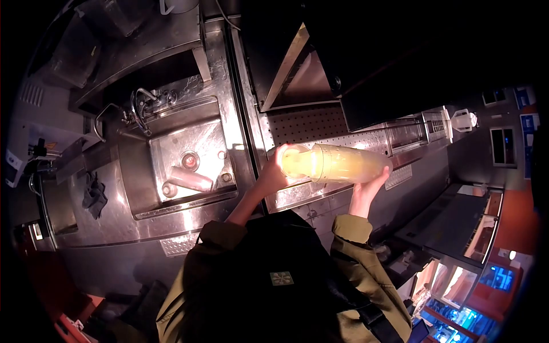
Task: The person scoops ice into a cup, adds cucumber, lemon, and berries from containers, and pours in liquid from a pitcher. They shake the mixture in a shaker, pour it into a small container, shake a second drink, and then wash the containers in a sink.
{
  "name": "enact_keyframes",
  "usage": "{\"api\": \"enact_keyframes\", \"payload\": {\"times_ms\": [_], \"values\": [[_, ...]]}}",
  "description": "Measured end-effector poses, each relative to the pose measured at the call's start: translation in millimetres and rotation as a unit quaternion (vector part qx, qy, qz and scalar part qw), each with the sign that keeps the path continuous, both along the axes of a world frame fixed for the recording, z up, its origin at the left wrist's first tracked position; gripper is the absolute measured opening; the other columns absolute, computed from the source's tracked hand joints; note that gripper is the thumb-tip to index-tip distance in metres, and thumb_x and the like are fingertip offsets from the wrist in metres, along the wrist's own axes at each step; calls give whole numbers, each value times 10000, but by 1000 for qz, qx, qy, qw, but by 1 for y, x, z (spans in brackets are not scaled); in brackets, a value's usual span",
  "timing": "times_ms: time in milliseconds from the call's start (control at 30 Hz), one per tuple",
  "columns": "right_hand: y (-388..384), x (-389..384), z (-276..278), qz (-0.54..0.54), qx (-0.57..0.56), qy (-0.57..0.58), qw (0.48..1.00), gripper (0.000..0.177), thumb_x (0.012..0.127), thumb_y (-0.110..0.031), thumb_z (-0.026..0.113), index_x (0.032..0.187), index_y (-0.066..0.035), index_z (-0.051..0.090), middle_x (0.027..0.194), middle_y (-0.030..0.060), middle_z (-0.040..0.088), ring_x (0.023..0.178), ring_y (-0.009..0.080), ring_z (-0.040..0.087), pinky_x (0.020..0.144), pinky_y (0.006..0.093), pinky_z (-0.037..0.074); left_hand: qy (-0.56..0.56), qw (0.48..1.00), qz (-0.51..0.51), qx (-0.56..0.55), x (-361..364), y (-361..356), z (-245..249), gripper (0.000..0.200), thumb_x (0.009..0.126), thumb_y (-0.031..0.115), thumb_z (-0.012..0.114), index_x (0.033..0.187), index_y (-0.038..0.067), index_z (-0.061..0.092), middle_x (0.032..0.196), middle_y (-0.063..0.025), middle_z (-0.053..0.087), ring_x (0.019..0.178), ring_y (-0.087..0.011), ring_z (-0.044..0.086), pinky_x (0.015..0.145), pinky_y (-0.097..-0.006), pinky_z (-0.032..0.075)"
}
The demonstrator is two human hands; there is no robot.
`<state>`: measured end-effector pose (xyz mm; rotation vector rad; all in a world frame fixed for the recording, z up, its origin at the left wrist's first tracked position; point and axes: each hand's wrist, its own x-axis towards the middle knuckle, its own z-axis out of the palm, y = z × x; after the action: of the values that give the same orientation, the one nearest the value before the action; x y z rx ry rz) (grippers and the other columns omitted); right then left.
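Observation:
My left hand (273, 174) grips a small clear cup (296, 163) of pale yellow liquid. Lying on its side, a larger translucent container (350, 164) holds yellowish liquid too, and my right hand (365, 191) holds it from below near its base. The two vessels meet mouth to mouth above the steel counter (297, 197). Whether liquid is flowing between them cannot be told. My olive sleeves and dark apron fill the lower middle of the view.
To the left is a steel sink (171, 197) with a cup (191, 179) lying in the basin and a faucet (143, 103) behind it. A dark cloth (94, 194) lies on the far left counter. A perforated steel panel (320, 123) runs behind the vessels.

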<state>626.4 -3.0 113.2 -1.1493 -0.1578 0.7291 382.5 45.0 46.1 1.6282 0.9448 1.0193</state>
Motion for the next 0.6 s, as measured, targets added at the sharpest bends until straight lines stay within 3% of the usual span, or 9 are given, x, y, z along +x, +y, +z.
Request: {"api": "enact_keyframes", "payload": {"times_ms": [200, 300, 400, 600], "values": [[-2, -1, -3, -20, 8, 5, 1000, 469, 901, -438, 400, 1164, -56, 473, 1137, 65, 542, 1047, 211, 525, 863, 354, 468, 9, 999, -27, -16, -3, 0, 0, 953, 620, 240, 813, 1323, -5, 218, 1183, -184, 499, 1074, -250, 528, 912, -350, 436], [-3, -3, 0, -27, 4, 4, 1000, 474, 899, -438, 403, 1173, -57, 466, 1148, 64, 535, 1057, 214, 521, 861, 356, 469, -7, 997, -42, -70, -6, -2, 8, 996, 608, 253, 818, 1336, -8, 190, 1258, -188, 420, 1141, -258, 471, 946, -353, 410], [-3, -8, 8, -19, 4, -6, 1000, 492, 894, -445, 410, 1190, -55, 449, 1173, 71, 517, 1070, 218, 514, 862, 360, 470, 15, 1000, -21, -16, -6, -3, -1, 988, 552, 240, 841, 1290, -53, 253, 1235, -196, 420, 1146, -275, 450, 991, -350, 355], [-2, -4, 4, -36, -1, 9, 999, 521, 882, -457, 423, 1214, -56, 421, 1203, 91, 493, 1085, 233, 504, 876, 375, 473, 65, 998, -23, 16, -10, -3, -9, 1036, 553, 258, 832, 1337, -10, 209, 1328, -188, 306, 1222, -313, 357, 1006, -381, 345]]}}
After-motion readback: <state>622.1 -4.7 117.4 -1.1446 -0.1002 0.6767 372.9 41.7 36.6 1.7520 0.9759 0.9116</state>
